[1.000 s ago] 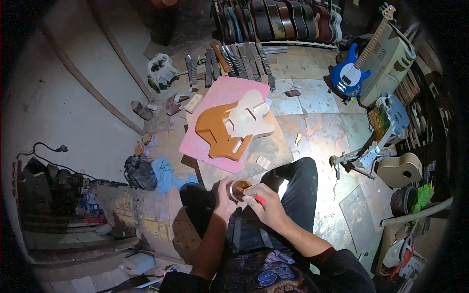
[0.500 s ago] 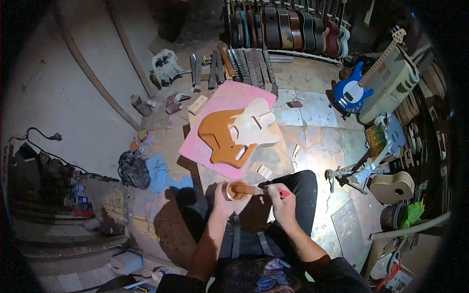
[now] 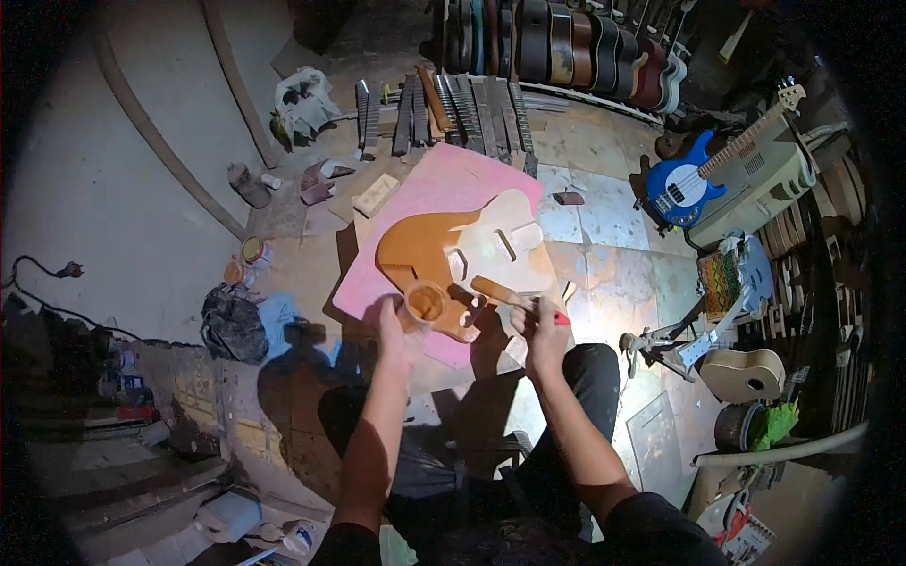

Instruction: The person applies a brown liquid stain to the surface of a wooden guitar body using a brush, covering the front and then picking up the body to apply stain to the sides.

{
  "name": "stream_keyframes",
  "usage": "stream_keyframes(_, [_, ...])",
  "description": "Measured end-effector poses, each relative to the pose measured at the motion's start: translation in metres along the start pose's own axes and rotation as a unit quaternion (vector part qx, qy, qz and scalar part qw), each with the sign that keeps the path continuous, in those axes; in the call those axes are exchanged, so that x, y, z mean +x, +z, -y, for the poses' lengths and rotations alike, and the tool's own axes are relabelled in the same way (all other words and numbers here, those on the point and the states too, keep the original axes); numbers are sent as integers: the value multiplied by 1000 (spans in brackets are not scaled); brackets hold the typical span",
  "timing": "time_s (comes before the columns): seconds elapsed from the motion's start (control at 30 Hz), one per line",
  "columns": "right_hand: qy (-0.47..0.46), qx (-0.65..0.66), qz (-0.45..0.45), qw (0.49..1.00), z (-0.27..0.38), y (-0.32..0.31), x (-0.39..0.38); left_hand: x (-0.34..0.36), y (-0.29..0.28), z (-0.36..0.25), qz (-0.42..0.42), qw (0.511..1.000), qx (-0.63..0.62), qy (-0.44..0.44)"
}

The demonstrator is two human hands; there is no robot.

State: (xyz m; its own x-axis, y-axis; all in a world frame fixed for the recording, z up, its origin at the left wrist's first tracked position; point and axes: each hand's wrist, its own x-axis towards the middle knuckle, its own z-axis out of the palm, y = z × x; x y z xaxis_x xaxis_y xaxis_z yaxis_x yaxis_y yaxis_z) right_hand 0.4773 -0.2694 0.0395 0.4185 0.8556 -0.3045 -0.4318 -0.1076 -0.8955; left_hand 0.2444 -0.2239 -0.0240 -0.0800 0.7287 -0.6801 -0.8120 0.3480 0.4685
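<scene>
My left hand (image 3: 395, 335) is closed round a clear cup (image 3: 426, 304) of orange-brown liquid, held over the lower left of a guitar body (image 3: 510, 250). The body is orange-brown on its left part and pale on the rest, and lies on a pink sheet (image 3: 450, 165) atop a board. My right hand (image 3: 540, 330) grips a red-handled brush (image 3: 500, 294), its orange-stained end pointing left over the body's lower middle. A pale block (image 3: 376, 196) rests at the board's upper left.
Guitar necks (image 3: 490, 118) lie beyond the board, before racked guitars (image 3: 566, 52). A blue bass (image 3: 681, 189), a stand (image 3: 649, 347) and an acoustic guitar (image 3: 742, 375) are on the right. A black bag (image 3: 231, 323), blue cloth and cans (image 3: 253, 252) lie left by the wall.
Both my hands have moved forward, away from my lap and over the guitar body, with the cup and brush. The brush has come out of the cup to its right.
</scene>
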Motion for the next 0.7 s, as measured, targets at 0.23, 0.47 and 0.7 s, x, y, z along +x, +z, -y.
stream_keyframes(0.23, [-142,-355,77,921,-36,-9,40,39,18,-38,13,998,-59,35])
stream_keyframes(0.47, [-149,-394,121,899,-17,9,27,50,18,-63,-8,996,-52,76])
stream_keyframes(0.7, [-170,-410,5,896,-20,-24,54,50,33,-59,-41,996,-61,58])
